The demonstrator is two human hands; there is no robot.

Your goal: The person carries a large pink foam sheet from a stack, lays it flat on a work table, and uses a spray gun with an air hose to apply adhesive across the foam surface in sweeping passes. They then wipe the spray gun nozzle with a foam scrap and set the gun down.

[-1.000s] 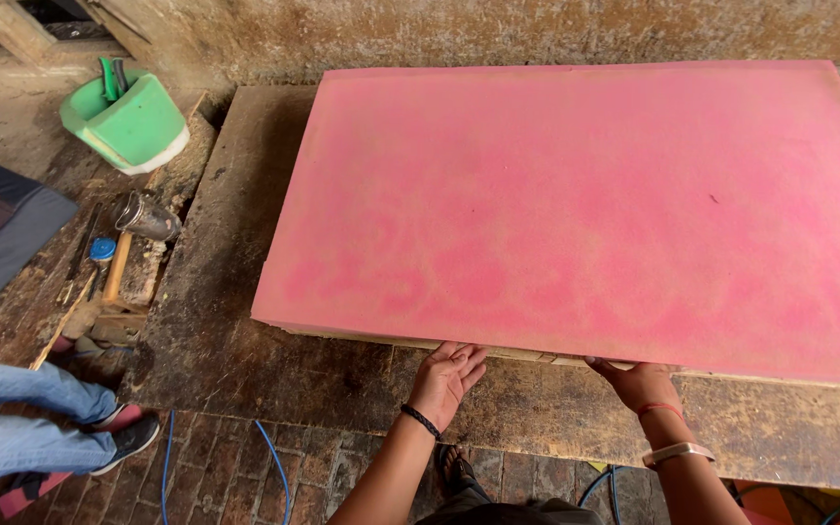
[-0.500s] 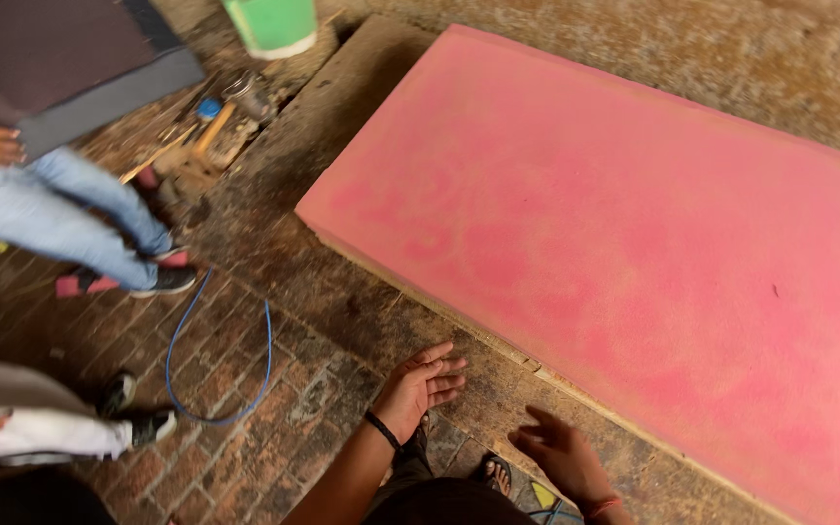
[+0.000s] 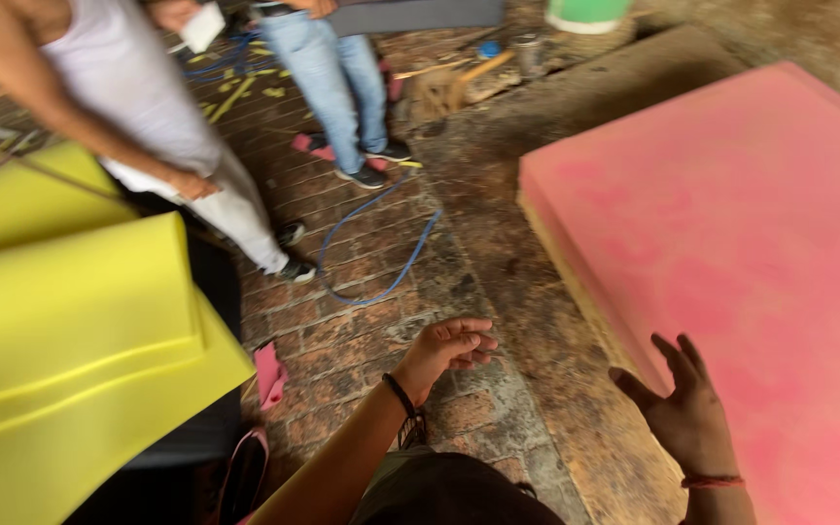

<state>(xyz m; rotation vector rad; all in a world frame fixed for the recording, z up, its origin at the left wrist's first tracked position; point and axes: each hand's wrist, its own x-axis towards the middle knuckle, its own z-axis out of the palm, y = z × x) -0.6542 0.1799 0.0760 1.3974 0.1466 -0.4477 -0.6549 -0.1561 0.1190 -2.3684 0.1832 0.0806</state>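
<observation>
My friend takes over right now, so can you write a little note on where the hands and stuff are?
Left hand: open, empty, held over the brick floor, touching nothing.
Right hand: open, fingers spread, empty, at the near edge of the pink foam; contact is unclear.
Pink foam lies flat on the low slab. Yellow foam sheets are stacked at the left. Blue cable lies on the bricks.
Two other people stand beyond the cable.
Done: pink foam laid down. Left: nothing is in either hand.

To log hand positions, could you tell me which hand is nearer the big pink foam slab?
Right. The right hand hovers open over the big pink foam slab at its near edge; the left hand hangs open over the brick floor, clear of it.
</observation>
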